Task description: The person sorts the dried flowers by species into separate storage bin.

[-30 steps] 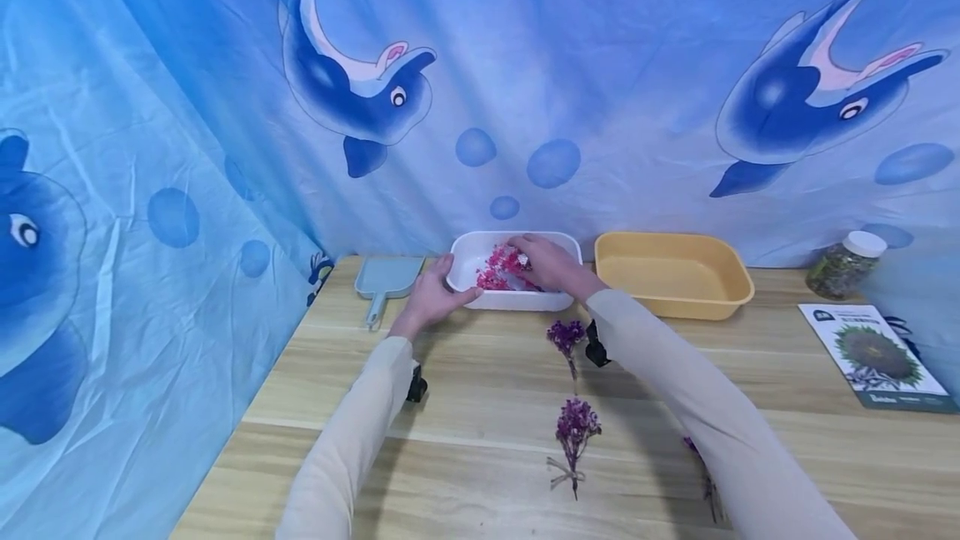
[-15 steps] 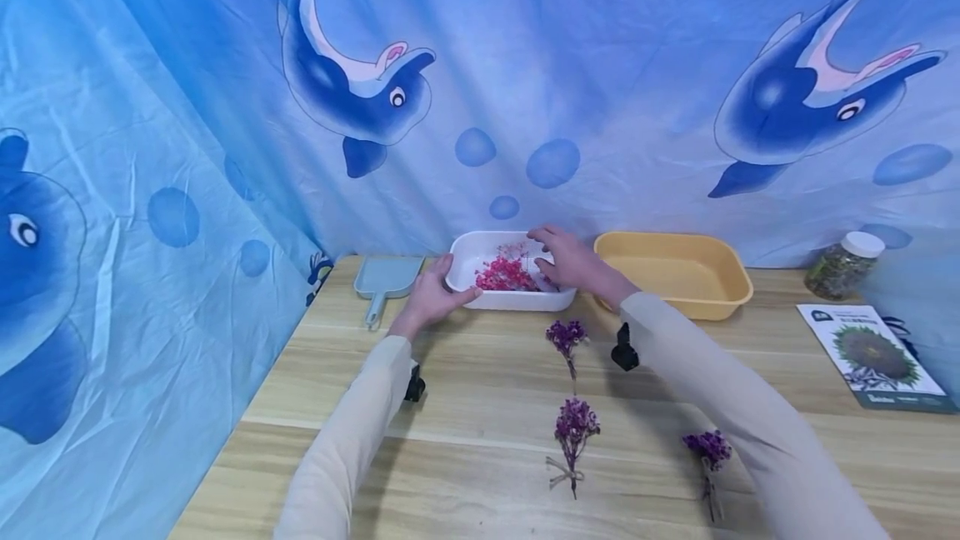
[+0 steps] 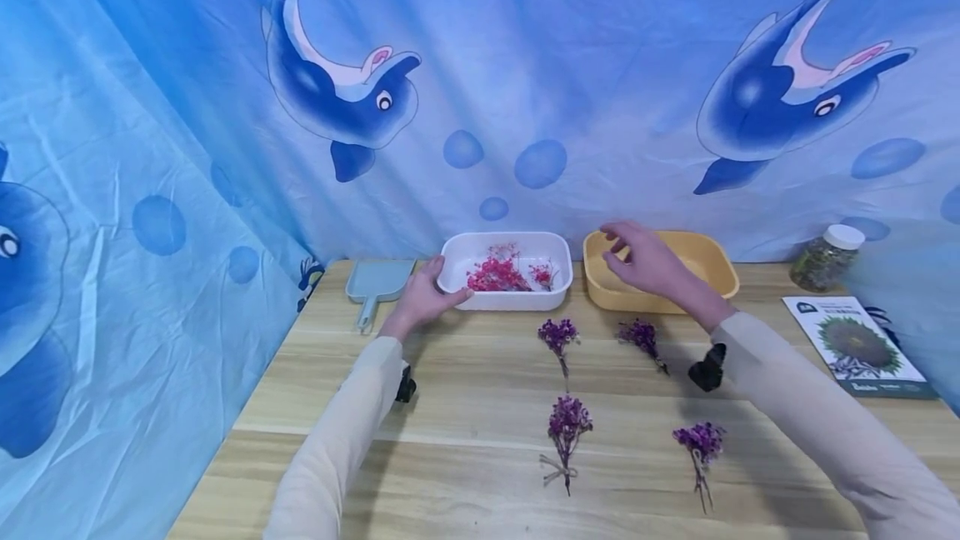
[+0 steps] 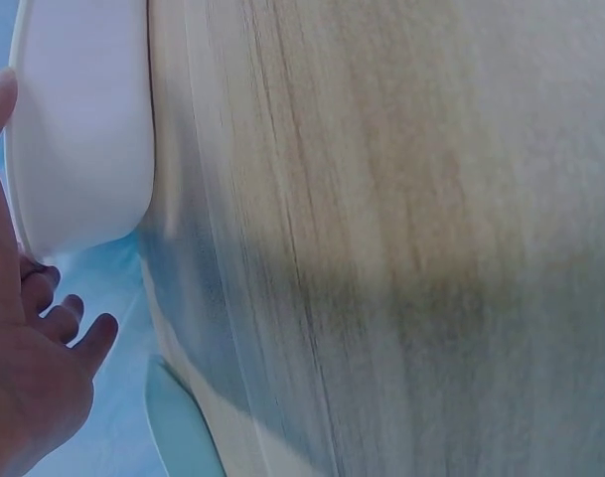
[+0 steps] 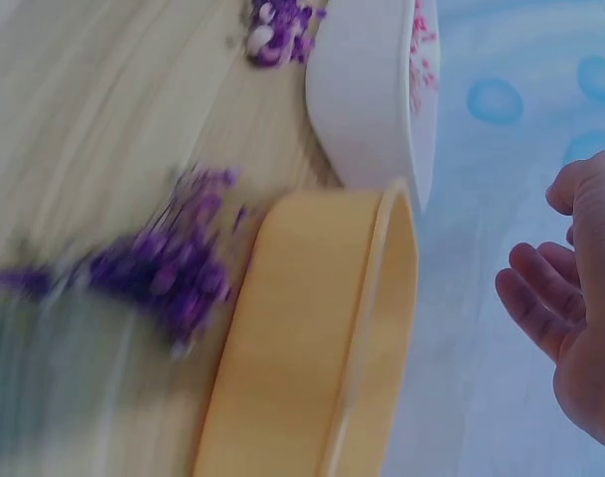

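My left hand (image 3: 426, 298) holds the near left corner of a white plastic basin (image 3: 517, 301), thumb on the front rim and fingers along the left end. In the left wrist view its other fingers curl loosely beside the corner. Inside the basin lie pink dried flowers (image 3: 495, 275), a large cluster at left and a smaller sprig at right. My right hand (image 3: 645, 257) is raised over the yellow basin (image 3: 622, 300), fingers loosely bent, with nothing visible in them. In the right wrist view this hand (image 5: 580, 298) hangs beyond the yellow rim.
Several purple dried-flower bunches (image 3: 570, 423) lie on the wooden table (image 3: 472, 440), some tied with twine. A pale blue dustpan (image 3: 378, 280) is left of the white basin. At right are a lidded jar (image 3: 823, 261) and a sunflower-printed packet (image 3: 855, 344). A dolphin-print curtain (image 3: 480, 82) hangs behind.
My right hand has left the pink flowers in the white basin and moved right, over the yellow basin. Purple bunches its arm covered now show. My left hand stays at the corner.
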The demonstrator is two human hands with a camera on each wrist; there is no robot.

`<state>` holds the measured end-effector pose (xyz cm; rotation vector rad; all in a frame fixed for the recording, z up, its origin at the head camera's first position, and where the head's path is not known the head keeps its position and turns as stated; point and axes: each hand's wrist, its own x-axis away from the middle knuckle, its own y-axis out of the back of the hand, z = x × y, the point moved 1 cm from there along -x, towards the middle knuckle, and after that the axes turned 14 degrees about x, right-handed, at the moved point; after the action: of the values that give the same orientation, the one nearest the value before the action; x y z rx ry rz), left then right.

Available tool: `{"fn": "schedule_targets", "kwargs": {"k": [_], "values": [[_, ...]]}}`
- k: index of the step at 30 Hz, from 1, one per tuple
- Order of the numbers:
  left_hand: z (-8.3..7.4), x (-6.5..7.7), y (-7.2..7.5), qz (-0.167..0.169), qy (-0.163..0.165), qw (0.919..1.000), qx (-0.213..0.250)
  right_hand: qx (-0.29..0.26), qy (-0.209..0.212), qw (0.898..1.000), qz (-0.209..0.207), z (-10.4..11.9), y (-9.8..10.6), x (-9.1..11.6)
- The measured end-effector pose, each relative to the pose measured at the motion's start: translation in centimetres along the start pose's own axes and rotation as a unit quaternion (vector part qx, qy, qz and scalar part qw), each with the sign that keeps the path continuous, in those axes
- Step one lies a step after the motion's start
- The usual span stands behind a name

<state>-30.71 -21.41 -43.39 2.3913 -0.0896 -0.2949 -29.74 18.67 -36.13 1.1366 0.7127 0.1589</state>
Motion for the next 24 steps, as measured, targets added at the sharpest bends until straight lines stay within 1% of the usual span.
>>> {"fn": "schedule_targets", "kwargs": {"k": [5,10,12,14,18,24], "values": [[-0.3,0.0,0.0,0.011,-0.003,0.9996,-0.025,0.002,-0.018,0.999,-0.026,-2.3,1.5,3.1],[-0.9,-0.1,0.3,0.025,0.014,0.9992,-0.028,0.006,-0.025,0.997,-0.074,-4.3,2.7,5.4],[-1.1,-0.1,0.5,0.028,0.023,0.9990,-0.027,0.008,-0.030,0.996,-0.085,-4.8,3.0,6.1],[-1.3,-0.2,0.6,0.030,0.028,0.9988,-0.028,0.011,-0.040,0.995,-0.086,-5.1,3.4,6.9],[-1.6,-0.2,0.7,0.038,0.038,0.9978,-0.038,0.016,-0.054,0.996,-0.076,-5.3,4.0,8.2],[-2.0,-0.2,0.6,0.053,0.044,0.9958,-0.060,0.022,-0.067,0.996,-0.060,-6.1,4.3,10.0]]}}
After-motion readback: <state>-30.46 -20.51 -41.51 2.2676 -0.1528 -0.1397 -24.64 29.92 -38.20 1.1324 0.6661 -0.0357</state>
